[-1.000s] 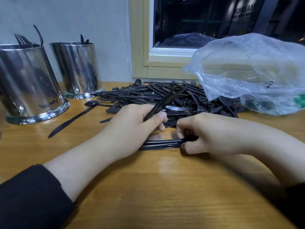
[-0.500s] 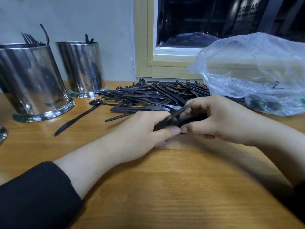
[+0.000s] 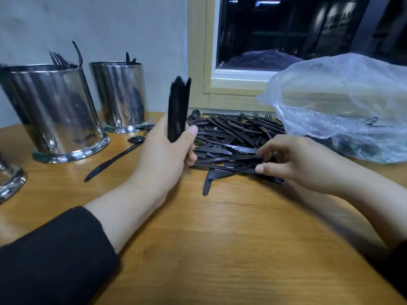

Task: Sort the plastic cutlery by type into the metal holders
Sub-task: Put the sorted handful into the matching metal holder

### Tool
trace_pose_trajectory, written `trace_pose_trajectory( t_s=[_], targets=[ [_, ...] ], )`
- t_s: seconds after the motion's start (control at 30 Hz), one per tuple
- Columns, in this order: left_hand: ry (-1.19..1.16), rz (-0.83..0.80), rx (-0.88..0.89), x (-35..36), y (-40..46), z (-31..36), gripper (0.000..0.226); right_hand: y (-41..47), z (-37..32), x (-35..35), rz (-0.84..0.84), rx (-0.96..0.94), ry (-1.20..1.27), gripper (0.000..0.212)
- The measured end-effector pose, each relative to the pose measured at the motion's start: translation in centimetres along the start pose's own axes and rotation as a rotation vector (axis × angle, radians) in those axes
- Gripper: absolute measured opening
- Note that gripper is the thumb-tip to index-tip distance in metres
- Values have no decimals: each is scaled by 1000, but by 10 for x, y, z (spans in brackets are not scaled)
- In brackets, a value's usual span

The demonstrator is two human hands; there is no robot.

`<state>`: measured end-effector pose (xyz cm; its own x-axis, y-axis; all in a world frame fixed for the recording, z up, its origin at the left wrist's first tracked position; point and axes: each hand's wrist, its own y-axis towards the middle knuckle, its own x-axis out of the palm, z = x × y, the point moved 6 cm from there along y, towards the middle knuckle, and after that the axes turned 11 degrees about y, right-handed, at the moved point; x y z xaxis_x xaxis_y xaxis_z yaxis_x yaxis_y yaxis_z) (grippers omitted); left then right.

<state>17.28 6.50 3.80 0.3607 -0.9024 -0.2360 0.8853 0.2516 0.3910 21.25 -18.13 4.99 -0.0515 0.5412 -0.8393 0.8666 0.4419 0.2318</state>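
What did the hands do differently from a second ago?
The left hand lifted its bundle of black cutlery from slanting low to upright. The right hand let go of that bundle and now picks at the pile. The metal holders and the plastic bag stayed put.

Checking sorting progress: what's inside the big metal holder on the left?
Fork tines and one curved handle stick up above the rim of the big metal holder. Its steel wall hides everything lower down, so the count is unknown.

Left hand (image 3: pixel 163 155) raised bundle (image 3: pixel 177 108) upright (blurred).
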Motion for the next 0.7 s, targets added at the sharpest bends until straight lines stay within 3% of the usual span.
trace_pose_trajectory(
  t_s=[0.17, 0.37, 0.57, 0.7],
  targets=[
    [125, -201, -73, 13, -4, -16, 12, 2, 3, 11, -77, -38, -101, 28],
    [67, -199, -126, 13, -4, -15, 26, 4, -4, 16, 8, -90, -184, 15],
    [-49, -159, -182, 10, -5, -11, 24, 4, -12, 25, 19, -185, -241, 27],
    [-44, -140, -157, 8, -4, -9, 33, 5, -15, 29, 52, -225, -249, 15]
  ],
)
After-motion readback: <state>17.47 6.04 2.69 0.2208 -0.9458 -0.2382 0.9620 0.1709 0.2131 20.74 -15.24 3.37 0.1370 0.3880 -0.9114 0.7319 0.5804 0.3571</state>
